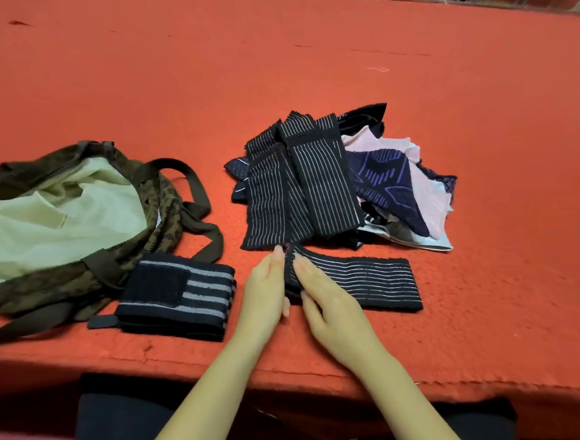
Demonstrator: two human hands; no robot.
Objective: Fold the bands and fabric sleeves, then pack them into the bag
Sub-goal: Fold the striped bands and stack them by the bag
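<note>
left hand [266,288] and right hand [325,303] each pinched the left end of a black elastic band with thin pale stripes [375,282], flat on the red felt table [491,165].

Black white-striped band [363,281], camouflage bag [166,204]
</note>
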